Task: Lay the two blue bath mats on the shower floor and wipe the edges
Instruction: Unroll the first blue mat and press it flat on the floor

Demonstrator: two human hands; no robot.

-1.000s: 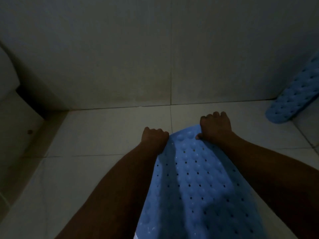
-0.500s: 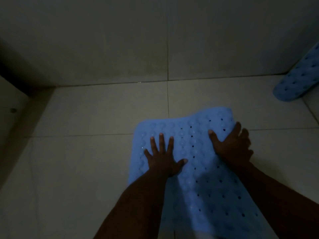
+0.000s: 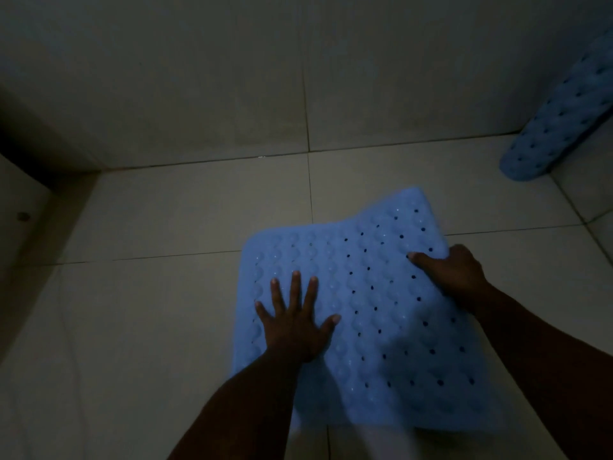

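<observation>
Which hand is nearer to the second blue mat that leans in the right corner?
The right hand: it grips the floor mat's right edge, below the leaning mat. The left hand presses flat farther left.

Pale tiled wall [image 3: 232,78] with a dark recess [image 3: 20,141] at left.

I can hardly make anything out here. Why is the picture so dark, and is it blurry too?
Head view: very dim, no glare; the blue mat is the brightest thing, with soft arm shadows on it. The right hand and the mat's near edge look smeared; the left hand is sharper. Wall lines bow slightly, from the wide lens.
</observation>
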